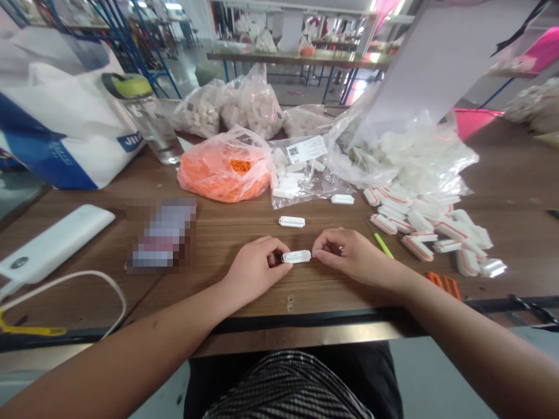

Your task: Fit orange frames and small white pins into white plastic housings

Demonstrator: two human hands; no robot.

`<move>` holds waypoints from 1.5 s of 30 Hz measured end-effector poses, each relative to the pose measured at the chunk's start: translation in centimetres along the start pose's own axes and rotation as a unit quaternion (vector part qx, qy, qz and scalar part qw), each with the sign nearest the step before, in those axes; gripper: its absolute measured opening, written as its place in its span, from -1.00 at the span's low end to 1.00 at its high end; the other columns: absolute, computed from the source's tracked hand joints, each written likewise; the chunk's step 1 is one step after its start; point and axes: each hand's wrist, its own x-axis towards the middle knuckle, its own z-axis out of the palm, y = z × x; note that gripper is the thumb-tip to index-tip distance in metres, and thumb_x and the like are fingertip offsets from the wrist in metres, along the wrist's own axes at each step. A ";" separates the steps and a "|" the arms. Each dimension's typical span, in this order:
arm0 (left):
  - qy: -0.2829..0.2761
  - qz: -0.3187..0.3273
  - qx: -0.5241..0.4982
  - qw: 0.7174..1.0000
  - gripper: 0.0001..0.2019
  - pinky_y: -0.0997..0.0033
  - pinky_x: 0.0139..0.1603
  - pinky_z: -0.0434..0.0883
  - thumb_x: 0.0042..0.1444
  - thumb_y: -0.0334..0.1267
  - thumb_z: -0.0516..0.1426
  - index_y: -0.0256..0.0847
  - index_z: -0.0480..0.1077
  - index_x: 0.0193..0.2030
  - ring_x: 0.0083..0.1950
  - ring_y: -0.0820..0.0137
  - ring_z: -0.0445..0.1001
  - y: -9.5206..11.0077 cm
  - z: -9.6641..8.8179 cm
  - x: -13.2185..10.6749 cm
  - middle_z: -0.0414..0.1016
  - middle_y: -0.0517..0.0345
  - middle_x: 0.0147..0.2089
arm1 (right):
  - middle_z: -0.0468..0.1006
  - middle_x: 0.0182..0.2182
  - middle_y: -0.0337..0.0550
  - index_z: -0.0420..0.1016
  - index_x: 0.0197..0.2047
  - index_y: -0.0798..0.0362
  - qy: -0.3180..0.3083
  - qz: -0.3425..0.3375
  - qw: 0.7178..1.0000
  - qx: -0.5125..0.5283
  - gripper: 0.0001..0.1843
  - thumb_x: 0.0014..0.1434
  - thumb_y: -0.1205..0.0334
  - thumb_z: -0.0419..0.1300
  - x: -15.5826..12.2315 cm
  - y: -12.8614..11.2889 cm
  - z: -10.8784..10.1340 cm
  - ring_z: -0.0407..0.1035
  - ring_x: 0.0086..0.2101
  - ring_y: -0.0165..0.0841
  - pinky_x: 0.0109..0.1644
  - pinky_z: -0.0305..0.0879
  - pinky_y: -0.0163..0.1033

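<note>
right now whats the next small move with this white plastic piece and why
I'd probably set it down beside the similar piece lying just ahead on the wooden table, since your left hand and right hand both hold the ends of the white plastic piece right above the table.

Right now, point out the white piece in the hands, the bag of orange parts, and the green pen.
White piece (296,256): head view, on its top face.
Orange bag (225,177): head view, on its orange-filled middle.
Green pen (383,245): head view, on its green barrel.
</note>
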 end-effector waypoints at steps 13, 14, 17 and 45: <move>0.001 0.007 0.000 1.000 -0.92 0.46 -0.41 0.25 0.02 -0.32 0.23 -0.15 0.47 -0.30 -0.48 0.48 0.30 0.1 -0.1 -0.1 0.33 0.29 -0.46 | 0.45 -0.50 -0.26 0.42 -0.38 0.02 0.030 -0.080 0.994 -0.074 -0.85 0.20 0.23 0.10 0.7 0.4 1.4 0.28 -0.45 -0.41 -0.21 0.17 -0.18; 0.002 0.007 0.000 1.000 -0.92 0.46 -0.41 0.25 0.02 -0.32 0.23 -0.15 0.47 -0.30 -0.49 0.48 0.30 0.1 -0.1 -0.1 0.33 0.29 -0.46 | 0.44 -0.50 -0.25 0.41 -0.38 0.02 0.031 -0.099 0.990 -0.095 -0.86 0.20 0.25 0.10 0.7 0.4 1.4 0.29 -0.44 -0.40 -0.18 0.17 -0.17; 0.002 0.007 0.001 1.000 -0.92 0.45 -0.40 0.26 0.02 -0.31 0.23 -0.15 0.47 -0.30 -0.48 0.48 0.30 0.0 0.0 0.0 0.33 0.29 -0.47 | 0.45 -0.49 -0.20 0.45 -0.38 0.04 0.029 -0.167 0.969 -0.179 -0.81 0.22 0.29 0.05 0.5 0.1 1.2 0.30 -0.42 -0.36 -0.17 0.14 -0.14; 0.005 -0.004 0.003 1.000 -0.90 0.45 -0.38 0.26 0.00 -0.34 0.23 -0.14 0.48 -0.29 -0.46 0.48 0.32 0.0 0.0 0.0 0.35 0.30 -0.47 | 0.64 -0.45 -0.24 0.61 -0.42 0.00 -0.020 0.113 0.966 -0.231 -0.81 0.04 0.26 0.14 -0.4 4.6 -4.8 0.50 -0.41 -0.30 -0.33 0.33 -0.27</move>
